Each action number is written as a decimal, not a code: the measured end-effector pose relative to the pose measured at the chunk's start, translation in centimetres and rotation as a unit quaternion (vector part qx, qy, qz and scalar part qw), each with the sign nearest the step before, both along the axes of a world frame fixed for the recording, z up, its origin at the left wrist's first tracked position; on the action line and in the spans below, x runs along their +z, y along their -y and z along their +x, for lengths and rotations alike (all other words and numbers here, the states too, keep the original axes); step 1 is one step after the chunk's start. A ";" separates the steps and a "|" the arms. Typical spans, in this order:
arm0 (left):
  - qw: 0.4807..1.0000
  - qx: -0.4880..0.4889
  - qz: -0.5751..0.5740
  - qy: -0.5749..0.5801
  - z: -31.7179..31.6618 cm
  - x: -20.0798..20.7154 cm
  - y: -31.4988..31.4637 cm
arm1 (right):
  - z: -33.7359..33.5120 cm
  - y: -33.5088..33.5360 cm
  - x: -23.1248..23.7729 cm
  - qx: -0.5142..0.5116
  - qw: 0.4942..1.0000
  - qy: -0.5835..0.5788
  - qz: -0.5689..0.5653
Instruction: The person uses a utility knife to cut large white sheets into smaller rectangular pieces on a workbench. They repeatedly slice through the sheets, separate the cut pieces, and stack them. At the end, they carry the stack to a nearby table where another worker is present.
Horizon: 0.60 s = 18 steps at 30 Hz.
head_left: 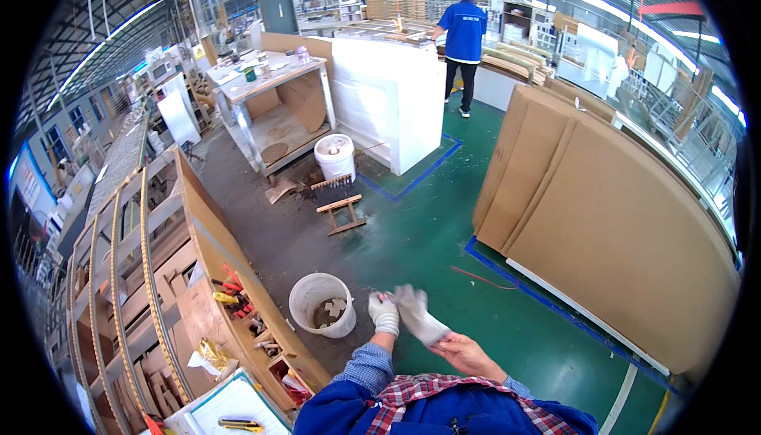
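Note:
My right hand point(468, 354) is bare, its thumb and fingers pinching the cuff of a loose whitish work glove point(426, 325). The glove's finger end is smeared by motion. Just left of it, my left hand point(384, 314) wears a similar white glove and is closed. Whether it grips anything is too small to make out. Both hands are in front of my body, over the green floor point(412, 268). A white bucket point(300, 302) with scraps in its bottom stands directly left of my left hand.
Along my left runs a wooden bench point(208, 233) with tool pockets and a cutter knife point(240, 425) on a paper pad. Large cardboard-covered panels point(602, 221) stand at right. Ahead are a wooden rack point(342, 214), a lidded bucket point(336, 167), a white panel point(420, 110) and a co-worker point(462, 34).

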<state>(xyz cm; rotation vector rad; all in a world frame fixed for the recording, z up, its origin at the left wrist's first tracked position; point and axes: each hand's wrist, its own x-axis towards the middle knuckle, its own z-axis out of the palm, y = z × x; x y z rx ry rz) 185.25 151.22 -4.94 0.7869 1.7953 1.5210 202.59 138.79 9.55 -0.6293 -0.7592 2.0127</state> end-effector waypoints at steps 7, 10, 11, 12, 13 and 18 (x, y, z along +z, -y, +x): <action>0.931 -0.198 0.215 0.219 3.1 9.0 0.4 | 4.1 -1.7 1.9 -0.118 0.946 0.273 0.129; 0.887 -0.280 0.171 0.324 9.3 9.9 3.1 | 3.4 -3.1 3.0 -0.098 0.935 0.266 0.213; 0.880 -0.263 0.165 0.358 10.4 8.3 3.0 | 2.9 -3.4 1.9 -0.086 0.929 0.237 0.272; 0.772 -0.229 0.138 0.577 11.1 8.6 3.1 | 2.7 -3.3 2.2 -0.084 0.886 0.303 0.341; 0.774 -0.215 0.125 0.583 11.6 9.0 3.0 | 2.6 -3.3 2.3 -0.079 0.834 0.365 0.406; 0.840 -0.214 0.080 0.492 13.4 10.6 4.6 | 4.0 -1.4 3.6 -0.027 0.834 0.471 0.286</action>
